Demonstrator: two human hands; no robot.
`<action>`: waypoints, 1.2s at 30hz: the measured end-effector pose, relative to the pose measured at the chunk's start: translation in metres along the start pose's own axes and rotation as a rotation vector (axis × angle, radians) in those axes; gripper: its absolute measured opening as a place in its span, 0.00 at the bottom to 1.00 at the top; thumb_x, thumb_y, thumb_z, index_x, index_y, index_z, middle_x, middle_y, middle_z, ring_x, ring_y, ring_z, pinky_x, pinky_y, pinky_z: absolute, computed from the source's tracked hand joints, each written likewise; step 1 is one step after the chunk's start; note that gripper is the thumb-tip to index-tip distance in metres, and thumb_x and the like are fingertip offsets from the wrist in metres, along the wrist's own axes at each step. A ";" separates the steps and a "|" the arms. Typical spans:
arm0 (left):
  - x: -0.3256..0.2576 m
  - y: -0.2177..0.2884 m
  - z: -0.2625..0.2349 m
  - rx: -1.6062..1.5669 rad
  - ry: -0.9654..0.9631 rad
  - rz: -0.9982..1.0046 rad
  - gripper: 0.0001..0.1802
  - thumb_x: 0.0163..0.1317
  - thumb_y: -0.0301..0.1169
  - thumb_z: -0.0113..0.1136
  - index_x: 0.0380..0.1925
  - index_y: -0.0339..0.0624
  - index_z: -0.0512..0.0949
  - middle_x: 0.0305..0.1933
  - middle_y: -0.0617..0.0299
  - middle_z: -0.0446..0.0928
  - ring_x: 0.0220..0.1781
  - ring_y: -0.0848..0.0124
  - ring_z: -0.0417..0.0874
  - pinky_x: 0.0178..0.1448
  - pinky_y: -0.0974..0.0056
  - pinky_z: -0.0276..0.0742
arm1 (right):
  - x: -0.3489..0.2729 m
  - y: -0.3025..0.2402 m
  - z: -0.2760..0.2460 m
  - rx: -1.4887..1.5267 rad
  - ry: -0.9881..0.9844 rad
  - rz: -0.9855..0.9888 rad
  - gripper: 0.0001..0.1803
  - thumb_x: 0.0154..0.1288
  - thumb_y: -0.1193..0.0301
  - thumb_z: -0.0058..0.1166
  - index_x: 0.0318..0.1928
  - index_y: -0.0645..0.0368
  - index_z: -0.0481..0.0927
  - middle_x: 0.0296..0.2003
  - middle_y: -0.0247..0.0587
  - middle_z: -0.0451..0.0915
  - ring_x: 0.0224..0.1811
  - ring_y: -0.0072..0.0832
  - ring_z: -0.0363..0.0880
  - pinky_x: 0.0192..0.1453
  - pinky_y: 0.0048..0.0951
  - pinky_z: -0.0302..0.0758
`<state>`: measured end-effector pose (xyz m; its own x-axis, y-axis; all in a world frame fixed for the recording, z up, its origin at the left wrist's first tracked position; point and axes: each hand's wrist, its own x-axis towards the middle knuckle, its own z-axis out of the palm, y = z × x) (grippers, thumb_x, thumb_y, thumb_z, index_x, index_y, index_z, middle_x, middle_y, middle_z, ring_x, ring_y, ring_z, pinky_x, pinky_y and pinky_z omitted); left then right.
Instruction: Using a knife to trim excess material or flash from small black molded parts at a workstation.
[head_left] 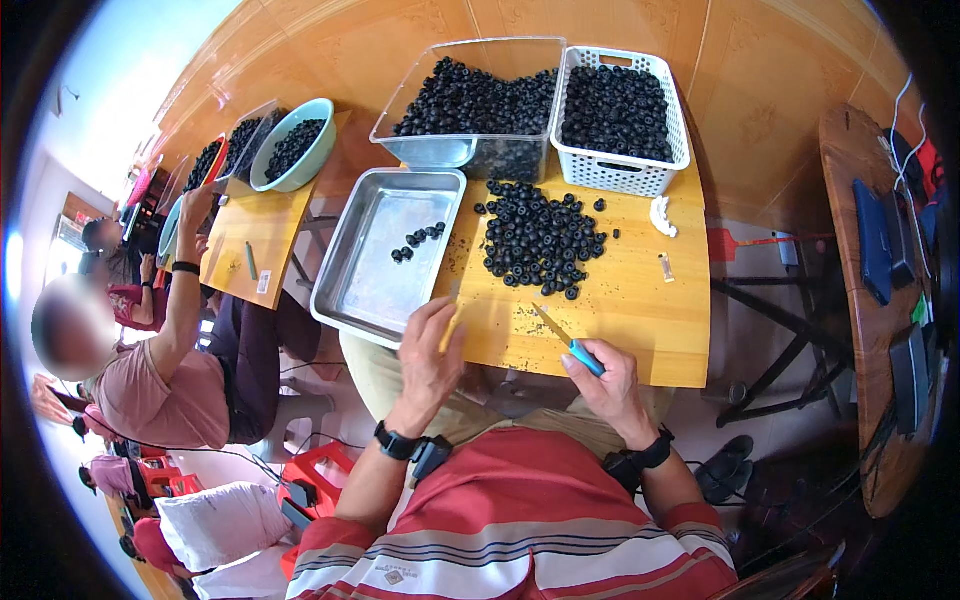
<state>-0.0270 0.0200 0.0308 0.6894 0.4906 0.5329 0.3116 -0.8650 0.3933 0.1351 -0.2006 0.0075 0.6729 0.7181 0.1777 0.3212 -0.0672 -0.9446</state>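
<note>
My right hand (612, 388) is closed round the blue handle of a small knife (556, 328), its narrow blade pointing up and left over the table's near edge. My left hand (428, 358) is raised by the near corner of the metal tray, fingers bent and close together. A narrow yellow strip (450, 328) shows along its fingers; whether it is held or worn I cannot tell. Beyond the hands lies a loose pile of small black ring-shaped parts (540, 238). Several more black rings (418, 241) lie inside the shallow metal tray (335, 290).
At the back stand a clear plastic bin (400, 150) and a white perforated basket (610, 178), both full of black rings. Crumbs dot the wooden table (650, 330); a crumpled white scrap (662, 216) lies right. A co-worker (165, 380) sits left, near a pale green basin (325, 150).
</note>
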 end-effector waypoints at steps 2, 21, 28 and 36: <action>0.023 0.014 0.016 -0.125 0.008 0.002 0.20 0.64 0.28 0.68 0.55 0.34 0.78 0.58 0.45 0.79 0.58 0.48 0.81 0.60 0.53 0.80 | 0.001 -0.001 0.000 -0.010 -0.015 -0.008 0.16 0.70 0.62 0.64 0.40 0.67 0.84 0.22 0.41 0.77 0.22 0.26 0.74 0.28 0.31 0.70; 0.159 -0.031 0.146 0.071 -0.240 -0.151 0.35 0.75 0.54 0.49 0.62 0.29 0.74 0.68 0.37 0.68 0.68 0.43 0.71 0.71 0.49 0.69 | 0.000 -0.005 -0.007 0.000 -0.037 0.010 0.15 0.69 0.63 0.64 0.42 0.65 0.84 0.25 0.47 0.78 0.25 0.35 0.79 0.30 0.33 0.72; 0.151 -0.021 0.136 0.023 -0.215 -0.062 0.27 0.75 0.48 0.53 0.55 0.32 0.78 0.59 0.42 0.74 0.61 0.45 0.74 0.66 0.50 0.72 | 0.002 -0.005 -0.008 -0.001 -0.061 0.025 0.14 0.69 0.64 0.64 0.42 0.65 0.84 0.25 0.46 0.79 0.25 0.35 0.80 0.31 0.33 0.73; 0.141 -0.015 0.132 -0.047 -0.197 -0.071 0.24 0.75 0.45 0.55 0.54 0.34 0.80 0.57 0.43 0.75 0.59 0.46 0.75 0.65 0.51 0.72 | 0.003 -0.005 -0.007 0.030 -0.039 -0.008 0.13 0.68 0.68 0.64 0.42 0.67 0.82 0.23 0.40 0.75 0.23 0.23 0.72 0.29 0.27 0.69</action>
<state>0.1516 0.0880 0.0008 0.7828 0.5161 0.3477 0.3360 -0.8208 0.4619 0.1398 -0.2029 0.0146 0.6439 0.7448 0.1753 0.3064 -0.0410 -0.9510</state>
